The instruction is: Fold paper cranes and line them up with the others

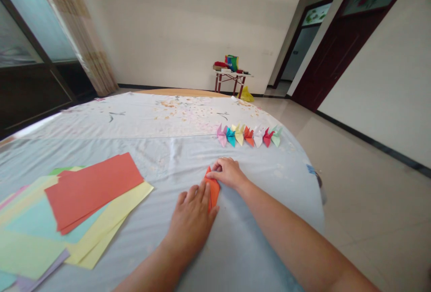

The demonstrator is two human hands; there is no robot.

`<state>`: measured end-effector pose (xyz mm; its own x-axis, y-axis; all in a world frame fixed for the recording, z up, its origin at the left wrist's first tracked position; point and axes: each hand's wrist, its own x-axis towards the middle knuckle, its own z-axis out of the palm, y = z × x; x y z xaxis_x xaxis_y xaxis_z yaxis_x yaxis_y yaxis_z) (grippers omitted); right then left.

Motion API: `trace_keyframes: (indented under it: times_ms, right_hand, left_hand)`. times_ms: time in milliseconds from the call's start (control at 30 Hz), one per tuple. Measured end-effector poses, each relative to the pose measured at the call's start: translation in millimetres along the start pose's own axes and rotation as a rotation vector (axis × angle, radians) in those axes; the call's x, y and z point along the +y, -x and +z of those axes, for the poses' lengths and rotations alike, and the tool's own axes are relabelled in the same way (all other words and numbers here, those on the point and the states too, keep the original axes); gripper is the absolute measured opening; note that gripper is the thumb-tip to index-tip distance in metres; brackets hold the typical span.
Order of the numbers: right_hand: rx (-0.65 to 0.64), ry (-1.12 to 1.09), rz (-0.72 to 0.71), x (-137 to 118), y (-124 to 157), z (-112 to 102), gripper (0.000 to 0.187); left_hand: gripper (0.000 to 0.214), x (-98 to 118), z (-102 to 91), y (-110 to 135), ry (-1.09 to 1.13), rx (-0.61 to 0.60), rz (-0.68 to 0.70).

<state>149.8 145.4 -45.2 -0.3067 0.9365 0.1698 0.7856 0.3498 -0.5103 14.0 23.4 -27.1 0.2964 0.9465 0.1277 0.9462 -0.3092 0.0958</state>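
Note:
A folded piece of orange paper (214, 192) lies on the cloth-covered table in front of me, narrow and pointed at its far end. My left hand (192, 211) rests flat over its left side, fingers stretched out and pressing it down. At the upper end, my right hand (229, 172) pinches the paper between thumb and fingers, close to the tip. Part of the paper is hidden under the left fingers. Beyond my right hand stands a row of several folded paper cranes (249, 136) in different colours.
To the left lies a loose pile of coloured paper sheets (117, 233), with red sheets (97, 189) on top. The round table's cloth (161, 153) has some wrinkles. Near the far wall, a small table (232, 76) carries several items, and a yellow bag (247, 94) is beside it.

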Motion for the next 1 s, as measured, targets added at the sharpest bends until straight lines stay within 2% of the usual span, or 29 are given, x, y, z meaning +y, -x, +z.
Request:
trace_keyframes:
  times_ms: [100, 267, 533, 667, 833, 1000]
  right_hand:
    - [0.010, 0.009, 0.004, 1.5, -1.2, 2.3, 0.036]
    - [-0.001, 0.017, 0.007, 2.1, -2.2, 2.6, 0.036]
    - [-0.026, 0.032, 0.018, 0.4, -2.1, -0.2, 0.035]
    - [-0.051, 0.068, 0.041, -2.4, -7.3, -0.1, 0.029]
    - [0.008, 0.116, 0.105, -2.9, -23.3, 2.7, 0.028]
    - [0.011, 0.069, 0.072, -0.7, -20.9, -5.6, 0.029]
  left_hand:
    - [0.052, 9.2, 2.5, 13.4, -0.057, -0.036, -0.009]
    - [0.054, 20.8, -2.9, 23.1, -0.087, 0.003, -0.020]
    - [0.035, 10.8, -19.8, 8.6, -0.072, 0.059, 0.013]
    - [0.032, 8.4, -21.5, 4.9, -0.063, 0.038, 0.033]
    - [0.029, 8.3, -22.8, 1.9, -0.036, 0.040, 0.027]
    - [0.029, -2.1, -20.0, -8.4, 0.036, 0.062, -0.019]
